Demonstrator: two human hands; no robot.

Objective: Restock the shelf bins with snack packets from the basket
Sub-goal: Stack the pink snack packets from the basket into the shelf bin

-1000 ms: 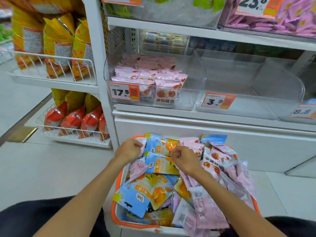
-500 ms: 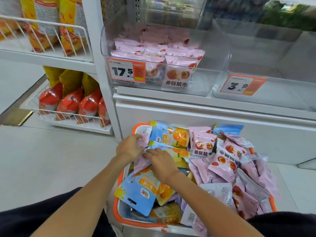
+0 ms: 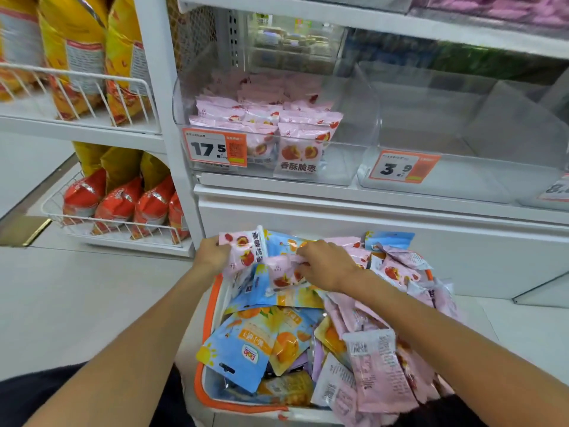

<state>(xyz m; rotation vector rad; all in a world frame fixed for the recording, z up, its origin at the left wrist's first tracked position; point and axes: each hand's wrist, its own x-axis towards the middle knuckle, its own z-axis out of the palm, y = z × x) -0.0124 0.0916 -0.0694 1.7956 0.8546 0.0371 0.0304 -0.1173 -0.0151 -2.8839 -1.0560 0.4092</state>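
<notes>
- since half a second ago the left hand [image 3: 212, 254] has come up with a pink packet [image 3: 243, 248] that now stands clear above the heap, where before both hands were pressed down among the blue packets [image 3: 246, 343] at the far end of the basket [image 3: 215, 306].
- the right hand [image 3: 323, 266] has shifted too — it now pinches a second pink packet [image 3: 283, 271], just beside the first.
- that reads as sorting done for this pair: the pink ones are picked out and ready to go up to the shelf.
- left hand: fingers curled round the packet's left edge, gripping it.
- right hand: fingers bent, thumb and fingertips closed on the crumpled top of its packet, which rests on the pile.
- the matching bin [image 3: 354, 167] with the 17.5 price tag [image 3: 215, 147] sits directly above the basket — part filled with the same pink packets; the bin beside it [image 3: 492, 186] looks bare.
</notes>
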